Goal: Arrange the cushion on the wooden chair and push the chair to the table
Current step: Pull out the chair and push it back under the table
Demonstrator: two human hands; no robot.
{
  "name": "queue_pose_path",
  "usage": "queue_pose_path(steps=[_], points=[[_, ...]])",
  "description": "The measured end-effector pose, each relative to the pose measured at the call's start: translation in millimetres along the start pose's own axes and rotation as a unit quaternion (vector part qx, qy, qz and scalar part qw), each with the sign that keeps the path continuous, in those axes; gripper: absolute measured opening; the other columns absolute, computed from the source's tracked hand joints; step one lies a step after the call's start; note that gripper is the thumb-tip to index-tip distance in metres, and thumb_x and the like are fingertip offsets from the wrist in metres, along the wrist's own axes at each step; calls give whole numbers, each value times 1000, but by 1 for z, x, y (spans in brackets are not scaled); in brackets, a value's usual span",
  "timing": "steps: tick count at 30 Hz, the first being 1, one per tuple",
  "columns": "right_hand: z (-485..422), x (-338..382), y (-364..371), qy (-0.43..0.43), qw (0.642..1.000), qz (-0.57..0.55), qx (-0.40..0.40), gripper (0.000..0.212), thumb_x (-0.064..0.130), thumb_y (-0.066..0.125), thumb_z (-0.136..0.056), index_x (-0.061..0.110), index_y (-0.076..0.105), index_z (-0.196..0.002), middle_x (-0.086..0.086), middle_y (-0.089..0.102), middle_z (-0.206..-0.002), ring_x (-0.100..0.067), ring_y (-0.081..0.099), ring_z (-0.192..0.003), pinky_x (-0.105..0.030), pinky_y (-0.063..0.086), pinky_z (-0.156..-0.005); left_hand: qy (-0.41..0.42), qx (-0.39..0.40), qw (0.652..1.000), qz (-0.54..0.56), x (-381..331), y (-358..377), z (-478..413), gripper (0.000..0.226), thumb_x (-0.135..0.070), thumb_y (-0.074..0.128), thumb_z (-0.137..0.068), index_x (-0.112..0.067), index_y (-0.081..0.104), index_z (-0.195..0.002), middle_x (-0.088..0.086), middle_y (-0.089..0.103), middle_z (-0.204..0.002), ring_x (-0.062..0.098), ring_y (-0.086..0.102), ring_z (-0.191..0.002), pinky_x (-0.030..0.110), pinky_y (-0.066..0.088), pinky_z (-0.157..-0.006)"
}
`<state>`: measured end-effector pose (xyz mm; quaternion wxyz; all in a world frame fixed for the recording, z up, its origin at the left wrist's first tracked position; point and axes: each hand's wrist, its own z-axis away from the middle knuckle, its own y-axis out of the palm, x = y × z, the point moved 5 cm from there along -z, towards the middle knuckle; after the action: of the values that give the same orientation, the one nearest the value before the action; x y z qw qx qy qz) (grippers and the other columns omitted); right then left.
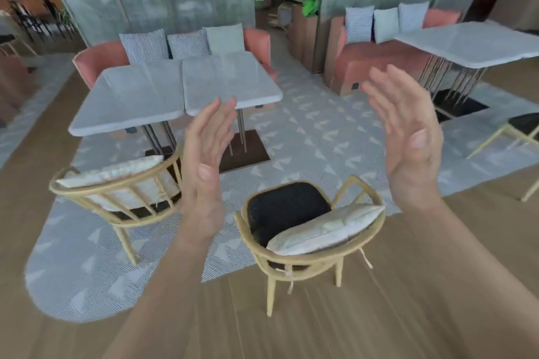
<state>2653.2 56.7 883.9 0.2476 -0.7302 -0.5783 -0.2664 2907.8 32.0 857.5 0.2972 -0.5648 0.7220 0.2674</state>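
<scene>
Cushion (325, 230): pale, slumped against the backrest of the wooden chair (309, 264), which stands well apart from the table (175, 96), half on the patterned rug (306, 131). Your left hand (204, 160) and right hand (408, 137): raised, spread, palms facing, holding nothing. Step in hand: the approach, cushion untouched. Next, by my judgement: lower both hands and square the cushion on the dark seat.

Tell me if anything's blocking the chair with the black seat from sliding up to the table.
Nothing visible is. Only open rug lies between the chair and the table. The other chair sits off to the left.
</scene>
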Motion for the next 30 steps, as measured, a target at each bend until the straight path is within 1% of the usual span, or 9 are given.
queue_pose_path(steps=[5, 10, 15, 19, 22, 24, 27, 29, 30], points=[[2, -4, -35, 14, 998, -21, 52, 104, 78, 44, -93, -6, 30, -152, -26, 44, -154, -39, 47, -144, -45, 37, -120, -9, -27, 999, -37, -3, 49, 8, 79, -84, 42, -95, -32, 39, -154, 10, 47, -163, 31, 42, -154, 54, 33, -126], [-11, -28, -54, -17, 998, -27, 50, 99, 77, 43, -95, -3, 31, -151, -24, 46, -153, -40, 48, -144, -48, 37, -120, -16, -36, 998, -43, 23, 73, -2, 79, -86, 40, -93, -34, 40, -153, 10, 49, -162, 32, 44, -153, 58, 33, -125], [-12, -60, -72, 10, 997, -13, 73, 102, 75, 43, -96, -10, 30, -151, -28, 45, -154, -40, 47, -144, -46, 37, -121, -24, -34, 998, -41, 59, 106, -22, 79, -87, 39, -93, -34, 40, -152, 10, 50, -161, 31, 44, -153, 55, 34, -125], [-14, -85, -91, 27, 996, -26, 79, 99, 74, 44, -96, -7, 31, -151, -29, 44, -153, -41, 46, -145, -47, 37, -121, -43, -23, 997, -52, 84, 129, -23, 81, -84, 38, -95, -28, 38, -153, 15, 48, -161, 34, 44, -153, 54, 35, -124], [-9, -119, -103, 38, 995, -35, 85, 93, 72, 45, -98, -3, 35, -151, -24, 48, -153, -37, 49, -144, -46, 38, -120, -53, -28, 996, -72, 107, 133, -16, 73, -81, 37, -99, -34, 39, -155, 12, 50, -161, 33, 46, -152, 53, 36, -124], [4, -156, -109, 69, 992, -23, 103, 88, 70, 48, -98, -1, 40, -150, -19, 53, -150, -33, 55, -139, -43, 42, -117, -91, -23, 991, -95, 133, 137, -4, 70, -80, 37, -100, -39, 39, -157, 8, 50, -161, 29, 45, -152, 49, 37, -124], [46, -227, -119, 176, 970, 54, 158, 67, 66, 53, -97, 20, 53, -145, -1, 68, -133, -16, 65, -124, -31, 47, -110, -160, 17, 968, -191, 189, 145, 34, 72, -69, 42, -105, -27, 34, -162, 6, 50, -161, 25, 45, -152, 43, 36, -125], [89, -274, -123, 251, 935, 117, 224, 57, 59, 61, -94, 25, 60, -140, 6, 72, -117, -8, 68, -116, -19, 45, -106, -223, 77, 933, -270, 234, 150, 71, 73, -58, 53, -103, -21, 34, -164, 2, 52, -158, 23, 46, -150, 54, 35, -124], [113, -297, -124, 285, 909, 139, 271, 54, 56, 67, -93, 25, 64, -137, 6, 73, -113, -11, 69, -114, -20, 46, -106, -262, 119, 906, -310, 255, 153, 90, 77, -59, 57, -99, -26, 33, -165, -2, 52, -157, 20, 47, -148, 57, 34, -123]])
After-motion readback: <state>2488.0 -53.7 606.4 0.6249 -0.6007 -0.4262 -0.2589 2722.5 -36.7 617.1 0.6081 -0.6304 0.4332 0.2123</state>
